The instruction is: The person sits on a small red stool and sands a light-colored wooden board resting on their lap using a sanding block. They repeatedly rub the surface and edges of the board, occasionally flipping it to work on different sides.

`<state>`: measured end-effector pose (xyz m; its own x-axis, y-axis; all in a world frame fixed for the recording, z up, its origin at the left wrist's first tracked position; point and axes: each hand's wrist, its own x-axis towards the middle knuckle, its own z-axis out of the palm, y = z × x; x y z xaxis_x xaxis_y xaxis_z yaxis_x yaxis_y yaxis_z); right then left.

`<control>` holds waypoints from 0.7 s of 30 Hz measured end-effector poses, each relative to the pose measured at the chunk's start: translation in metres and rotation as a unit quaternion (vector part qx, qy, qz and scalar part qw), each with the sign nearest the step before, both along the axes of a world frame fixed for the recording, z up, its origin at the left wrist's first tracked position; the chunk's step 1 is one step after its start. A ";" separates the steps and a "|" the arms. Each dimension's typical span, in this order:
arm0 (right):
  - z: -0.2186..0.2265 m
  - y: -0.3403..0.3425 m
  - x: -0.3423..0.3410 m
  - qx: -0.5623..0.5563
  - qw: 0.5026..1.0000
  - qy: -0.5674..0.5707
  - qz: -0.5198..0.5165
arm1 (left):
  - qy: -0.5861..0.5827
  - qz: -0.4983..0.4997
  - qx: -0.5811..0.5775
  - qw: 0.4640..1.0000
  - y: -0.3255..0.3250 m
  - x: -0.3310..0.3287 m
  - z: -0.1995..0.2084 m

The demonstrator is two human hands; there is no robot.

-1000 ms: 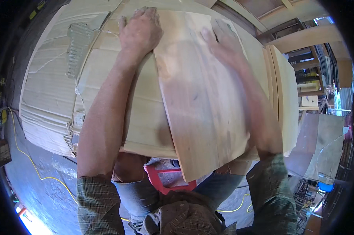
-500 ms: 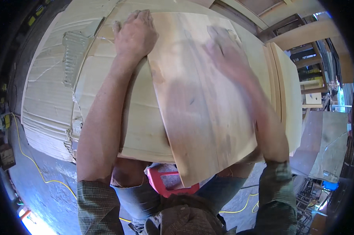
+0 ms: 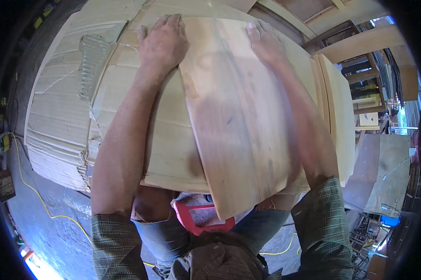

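Observation:
A pale wooden board (image 3: 234, 126) with grey-brown streaks lies lengthwise before me on a cardboard-covered work surface, its near end jutting over the front edge toward my lap. At its far left corner my left hand (image 3: 164, 44) grips the edge, knuckles up and fingers bent, the little finger apart on the cardboard; the thumb is hidden. On the far right edge of the board rests my right hand (image 3: 268, 44), palm down with the fingers stretched forward and the thumb along the wood. Nothing shows under its palm.
Torn cardboard (image 3: 66, 107) covers the surface on the left. Thick boards (image 3: 334, 116) stand at its right side, near a wooden rack (image 3: 366, 79). A red plastic frame (image 3: 203, 217) sits between my knees. A yellow cord (image 3: 45, 203) runs over the floor.
My right hand, blurred before, has moved slightly up and outward to the board's far right edge and shows sharper. The left hand keeps its hold, and the board has barely shifted.

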<state>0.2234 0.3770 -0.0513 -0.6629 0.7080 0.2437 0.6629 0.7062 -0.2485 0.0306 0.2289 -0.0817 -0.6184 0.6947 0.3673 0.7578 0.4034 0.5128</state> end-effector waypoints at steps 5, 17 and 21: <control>0.000 -0.009 0.016 0.040 0.998 -0.054 0.015 | 0.024 0.000 -0.036 0.999 0.002 0.000 -0.001; -0.011 0.010 0.005 0.031 0.998 -0.032 0.051 | 0.022 0.005 -0.053 0.998 0.002 0.004 0.002; -0.015 0.013 0.013 0.053 0.997 0.011 0.064 | -0.001 0.000 -0.022 1.000 0.002 0.002 0.000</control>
